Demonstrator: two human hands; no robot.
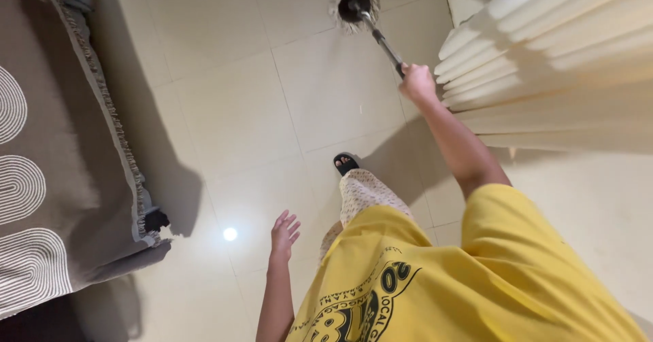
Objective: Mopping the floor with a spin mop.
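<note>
Mop (355, 6) sits on the floor (238, 111) at the far end of my view, head flat on the tiles w/ its pale fringe spread round a dark hub. Metal handle (382, 37) runs back from it at a slant toward me. My right hand (416, 82) has the handle's near end, fingers wrapped tight round it, arm stretched fwd & nearly straight. Handle's upper part is hidden in the fist, so can't tell how much sticks out past it.

Left hand (283, 233) hangs low by my side, holding nothing, fingers loosely spread and apart, palm facing inward, above bare tile. Well apart from the mop.

Btwn the two hands: my foot in a dark sandal (345, 163) planted on the floor, patterned pale trousers (364, 196) above it, yellow shirt (476, 274) filling the near right corner.

Right of the mop handle, just beside my right hand, a cream pleated curtain (551, 56) hangs down to the floor's right edge. Along the floor's left edge is a bed w/ a brown bedspread (61, 145), white curved-line pattern, fringed hem. A small bright light spot (230, 234) reflects on the tiles near the bed's corner, left of my left hand. Floor is glossy cream tile, thin grout lines.
</note>
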